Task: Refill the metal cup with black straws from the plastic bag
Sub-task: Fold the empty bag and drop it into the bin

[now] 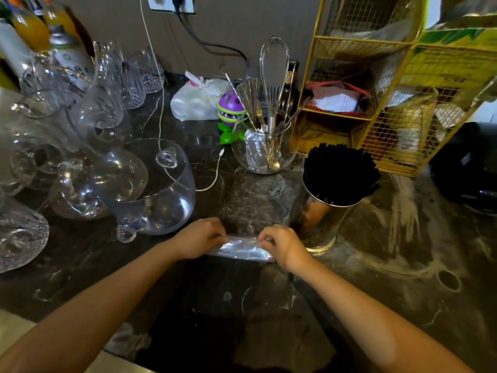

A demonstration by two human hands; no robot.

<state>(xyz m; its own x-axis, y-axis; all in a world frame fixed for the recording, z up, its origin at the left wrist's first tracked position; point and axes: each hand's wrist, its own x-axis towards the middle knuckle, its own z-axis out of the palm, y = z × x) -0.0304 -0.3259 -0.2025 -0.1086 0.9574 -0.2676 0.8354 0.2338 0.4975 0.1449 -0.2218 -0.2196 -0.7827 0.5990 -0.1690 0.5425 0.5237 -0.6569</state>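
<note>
A shiny metal cup [324, 224] stands on the dark marble counter, right of centre, packed with black straws [340, 172] that fan out above its rim. In front of it, a clear plastic bag [242, 249] lies flattened and folded into a narrow strip on the counter. My left hand [200, 238] pinches the strip's left end and my right hand [282, 244] pinches its right end. More of the clear bag spreads flat beyond the strip toward the back. No straws show inside the bag.
Several glass jugs and cups [150, 189] crowd the left side. A glass bowl of utensils with a whisk [265, 146] stands behind, beside a toy plant [230, 114] and a white bag [199, 100]. A yellow wire rack [376, 84] fills the back right. A charging cable [215, 173] lies mid-counter.
</note>
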